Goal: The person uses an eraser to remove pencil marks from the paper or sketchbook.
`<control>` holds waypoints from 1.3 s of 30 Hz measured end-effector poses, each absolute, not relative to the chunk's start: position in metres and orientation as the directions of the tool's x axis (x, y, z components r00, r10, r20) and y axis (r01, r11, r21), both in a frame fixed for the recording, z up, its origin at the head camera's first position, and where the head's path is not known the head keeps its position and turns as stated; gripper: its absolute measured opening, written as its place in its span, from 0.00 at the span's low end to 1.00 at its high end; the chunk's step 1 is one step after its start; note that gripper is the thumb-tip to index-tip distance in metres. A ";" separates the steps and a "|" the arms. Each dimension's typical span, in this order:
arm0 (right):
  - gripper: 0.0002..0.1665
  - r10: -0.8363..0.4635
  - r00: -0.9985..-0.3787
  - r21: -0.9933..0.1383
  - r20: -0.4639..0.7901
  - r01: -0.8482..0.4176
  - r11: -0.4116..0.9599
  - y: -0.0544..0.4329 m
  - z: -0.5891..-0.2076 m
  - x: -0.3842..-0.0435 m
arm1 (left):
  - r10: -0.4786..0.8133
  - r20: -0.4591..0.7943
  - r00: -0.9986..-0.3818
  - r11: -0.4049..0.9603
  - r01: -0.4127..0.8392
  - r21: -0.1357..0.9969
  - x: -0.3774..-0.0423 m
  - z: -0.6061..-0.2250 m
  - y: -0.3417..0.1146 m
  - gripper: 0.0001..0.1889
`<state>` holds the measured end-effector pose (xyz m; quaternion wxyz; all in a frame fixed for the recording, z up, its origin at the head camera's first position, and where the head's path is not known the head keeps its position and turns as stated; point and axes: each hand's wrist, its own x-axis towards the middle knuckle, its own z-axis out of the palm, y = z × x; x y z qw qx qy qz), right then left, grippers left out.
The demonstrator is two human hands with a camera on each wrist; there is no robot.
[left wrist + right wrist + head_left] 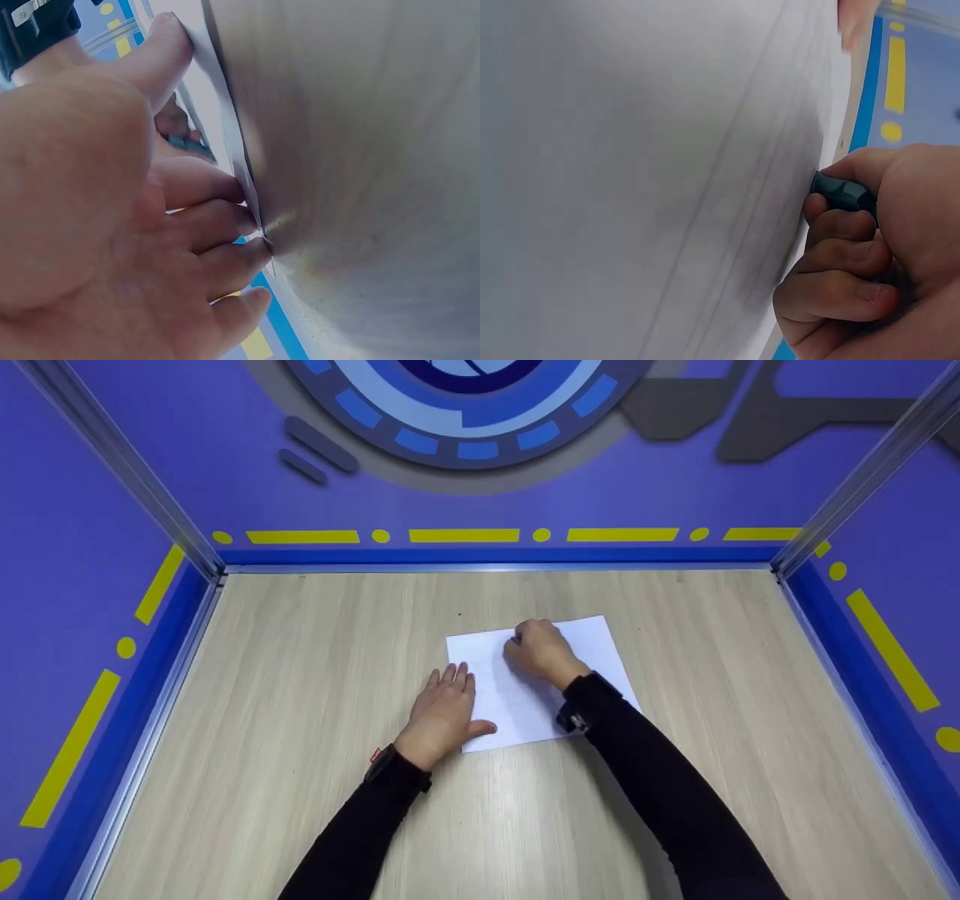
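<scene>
A white sheet of paper (502, 712) lies flat on the wooden table, slightly turned. Faint straight lines run across the paper (705, 187) in the right wrist view. My left hand (444, 712) rests on the sheet's left edge, fingers extended and thumb spread towards the lower edge. In the left wrist view, the fingers (225, 225) touch the paper's edge. Over the sheet's upper middle, my right hand (541, 651) grips a small dark teal object (844, 193) with curled fingers, its end against the paper. Most of that object is hidden in the hand, so its kind is unclear.
The light wooden table (300, 697) extends around the sheet. Blue-purple panels with yellow markings, such as the back wall (465, 510), stand on three sides. Metal rails (495, 567) run along the table's edges. Both wrists wear black straps (592, 701) over dark sleeves.
</scene>
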<state>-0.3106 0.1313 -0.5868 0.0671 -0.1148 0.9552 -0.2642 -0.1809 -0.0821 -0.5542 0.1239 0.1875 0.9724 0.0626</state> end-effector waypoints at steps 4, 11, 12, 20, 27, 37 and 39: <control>0.23 -0.211 -0.972 -0.533 -0.107 -0.123 0.837 0.157 -0.564 -0.300 | 0.377 -0.232 -0.897 0.923 0.344 0.173 -0.180 -0.552 -0.082 0.55; 0.22 -0.126 -0.983 -0.525 -0.131 -0.039 0.850 0.219 -0.561 -0.299 | 0.372 -0.239 -0.897 0.925 0.339 0.168 -0.180 -0.551 -0.081 0.54; 0.22 -0.112 -0.984 -0.526 -0.137 -0.024 0.850 0.228 -0.561 -0.300 | 0.372 -0.240 -0.897 0.926 0.340 0.166 -0.180 -0.551 -0.080 0.54; 0.19 -0.043 -0.982 -0.503 -0.186 0.057 0.862 0.263 -0.557 -0.298 | 0.375 -0.244 -0.894 0.924 0.340 0.177 -0.181 -0.553 -0.080 0.55; 0.17 -0.087 -0.982 -0.485 -0.169 0.006 0.875 0.225 -0.547 -0.298 | 0.383 -0.224 -0.896 0.918 0.341 0.204 -0.182 -0.551 -0.084 0.54; 0.19 -0.290 -0.945 -0.496 -0.152 -0.181 0.849 0.117 -0.562 -0.300 | 0.399 -0.174 -0.900 0.911 0.368 0.187 -0.179 -0.553 -0.084 0.54; 0.20 -0.312 -0.936 -0.494 -0.162 -0.196 0.847 0.102 -0.569 -0.302 | 0.404 -0.162 -0.900 0.908 0.373 0.189 -0.179 -0.553 -0.083 0.53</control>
